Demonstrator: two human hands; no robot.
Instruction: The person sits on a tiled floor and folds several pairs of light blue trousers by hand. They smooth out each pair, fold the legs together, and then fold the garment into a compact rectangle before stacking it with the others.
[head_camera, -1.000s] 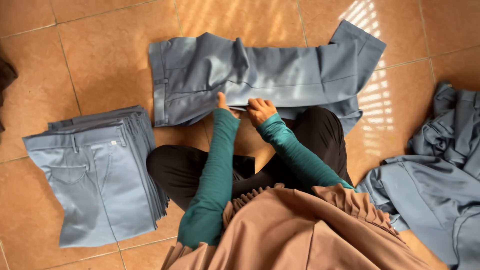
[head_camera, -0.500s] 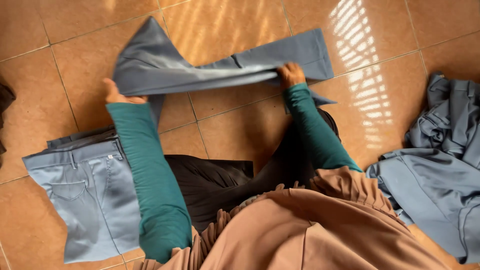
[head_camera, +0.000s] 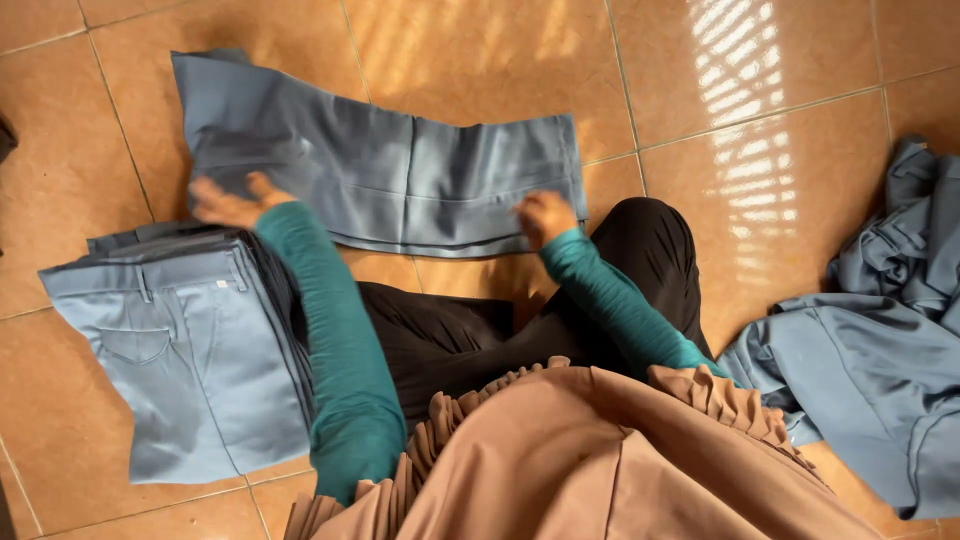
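I see the grey-blue trousers (head_camera: 400, 180) lying flat on the tiled floor (head_camera: 800, 60) just beyond my knees, folded lengthwise into a long strip. My left hand (head_camera: 228, 200) rests spread and open on their left end; my right hand (head_camera: 545, 215) presses near the right end, fingers curled, though blur hides whether it pinches cloth. I judge this pair half folded. A folded stack (head_camera: 170, 350) sits at near left; an unfolded heap (head_camera: 880, 350) waits at right.
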